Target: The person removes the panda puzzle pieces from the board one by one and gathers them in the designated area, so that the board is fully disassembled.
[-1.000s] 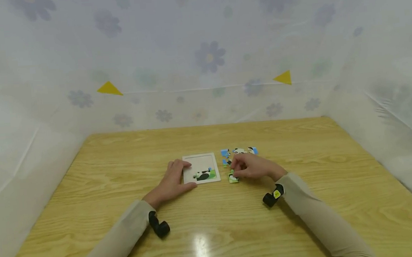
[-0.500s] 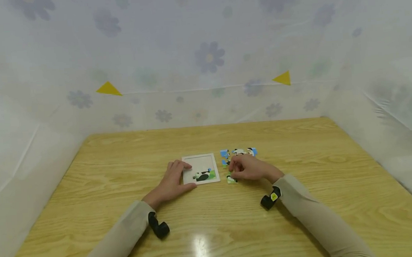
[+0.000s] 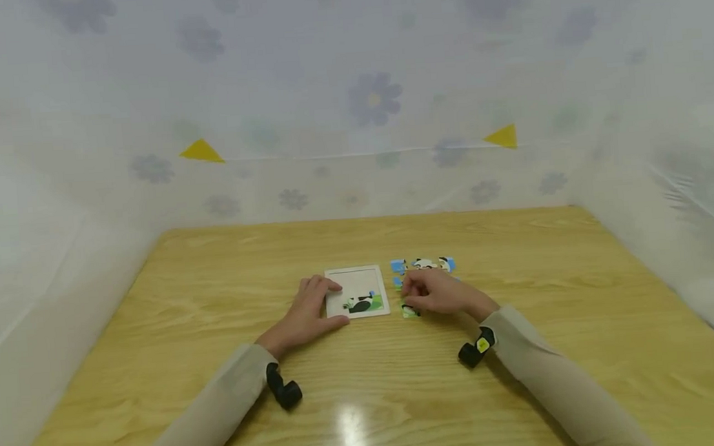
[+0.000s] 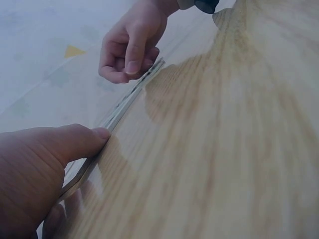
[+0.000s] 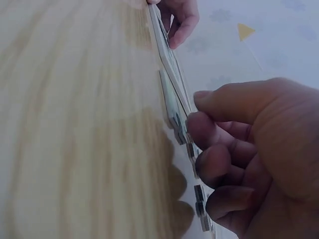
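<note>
A white-rimmed puzzle tray (image 3: 355,271) lies on the table with a small panda picture (image 3: 362,303) fitted along its lower part. My left hand (image 3: 307,313) holds the tray's left near corner, thumb at the near edge and fingertips over the left rim. Just right of the tray, my right hand (image 3: 439,292) hovers low with loosely curled fingers. Thumb and forefinger are close together, with nothing visible between them in the right wrist view. Below those fingertips a green puzzle piece (image 3: 409,312) lies flat, partly hidden by the hand.
Several more panda puzzle pieces lie behind the right hand, among them a blue piece (image 3: 399,266) and a panda-face piece (image 3: 423,264). The hand covers some of them. A wooden table (image 3: 366,360) spreads around, with a flowered white sheet (image 3: 354,175) behind.
The green piece has shifted slightly left toward the tray and straightened. My right hand has moved slightly and stays above it; the left hand keeps its place on the tray. The head view has turned slightly.
</note>
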Action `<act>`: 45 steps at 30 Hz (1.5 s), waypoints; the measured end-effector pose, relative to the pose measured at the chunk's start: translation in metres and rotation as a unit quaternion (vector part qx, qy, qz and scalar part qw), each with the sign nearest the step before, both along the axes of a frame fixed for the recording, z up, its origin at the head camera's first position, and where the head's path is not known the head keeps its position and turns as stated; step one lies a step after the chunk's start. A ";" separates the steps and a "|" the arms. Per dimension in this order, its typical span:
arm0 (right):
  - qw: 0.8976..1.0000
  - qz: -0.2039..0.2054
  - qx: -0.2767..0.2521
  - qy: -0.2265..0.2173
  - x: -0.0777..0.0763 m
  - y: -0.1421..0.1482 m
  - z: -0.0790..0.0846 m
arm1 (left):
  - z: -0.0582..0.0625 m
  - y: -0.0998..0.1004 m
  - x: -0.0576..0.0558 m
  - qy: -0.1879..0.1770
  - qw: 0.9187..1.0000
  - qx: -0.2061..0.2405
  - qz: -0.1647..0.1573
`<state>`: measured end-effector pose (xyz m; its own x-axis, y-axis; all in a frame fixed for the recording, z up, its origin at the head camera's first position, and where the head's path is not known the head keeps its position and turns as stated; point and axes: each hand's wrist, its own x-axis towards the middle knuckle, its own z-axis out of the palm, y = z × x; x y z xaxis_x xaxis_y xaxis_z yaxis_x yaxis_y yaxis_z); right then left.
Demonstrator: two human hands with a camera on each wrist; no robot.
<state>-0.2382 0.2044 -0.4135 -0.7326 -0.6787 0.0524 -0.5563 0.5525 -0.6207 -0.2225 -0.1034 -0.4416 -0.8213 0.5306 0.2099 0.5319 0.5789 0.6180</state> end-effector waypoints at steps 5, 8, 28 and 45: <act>1.000 0.000 -0.010 -0.004 0.001 -0.009 -0.002 | -0.001 0.003 0.002 -0.011 1.000 0.000 0.003; 1.000 0.009 -0.012 -0.008 0.001 -0.018 -0.005 | -0.003 0.003 0.004 -0.016 1.000 -0.006 0.004; 0.997 0.058 0.045 -0.038 -0.013 -0.074 -0.002 | -0.006 0.005 0.004 -0.006 1.000 0.009 -0.010; 0.995 0.037 0.075 -0.058 -0.021 -0.086 0.010 | -0.001 0.001 0.000 0.021 1.000 0.010 -0.005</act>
